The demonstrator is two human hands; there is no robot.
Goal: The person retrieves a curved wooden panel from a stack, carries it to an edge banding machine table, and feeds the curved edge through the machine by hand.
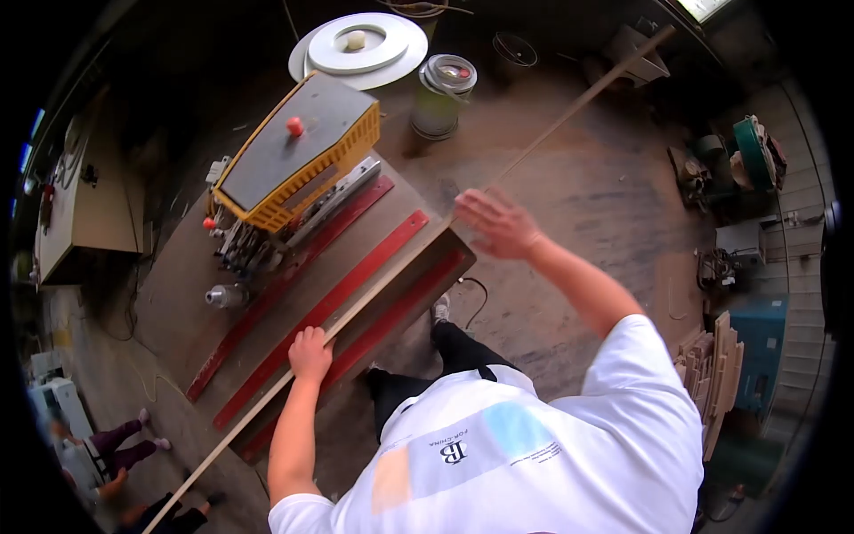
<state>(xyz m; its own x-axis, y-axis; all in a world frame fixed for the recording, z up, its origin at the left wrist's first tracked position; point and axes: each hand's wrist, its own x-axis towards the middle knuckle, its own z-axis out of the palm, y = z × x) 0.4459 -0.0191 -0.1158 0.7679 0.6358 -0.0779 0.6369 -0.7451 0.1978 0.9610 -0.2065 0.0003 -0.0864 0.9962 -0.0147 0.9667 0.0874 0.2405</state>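
Note:
A long, thin wooden strip (pixel 374 294) runs diagonally across the view, from the lower left over a machine table (pixel 311 298) and far out beyond its right edge. My left hand (pixel 310 354) is closed around the strip near the middle of the table's front part. Blurred by motion, my right hand (pixel 496 224) is at the table's right end with fingers stretched out, close above or against the strip; whether it touches is unclear. Red bars (pixel 342 298) lie along the table on both sides of the strip.
Behind the bars stands a yellow-and-grey machine head (pixel 302 151) with a red knob. A round white piece (pixel 374 44) and a bucket (pixel 443 93) are at the back. Stacked wooden pieces (pixel 716 369) stand at right. Another person's legs (pixel 120 445) show at lower left.

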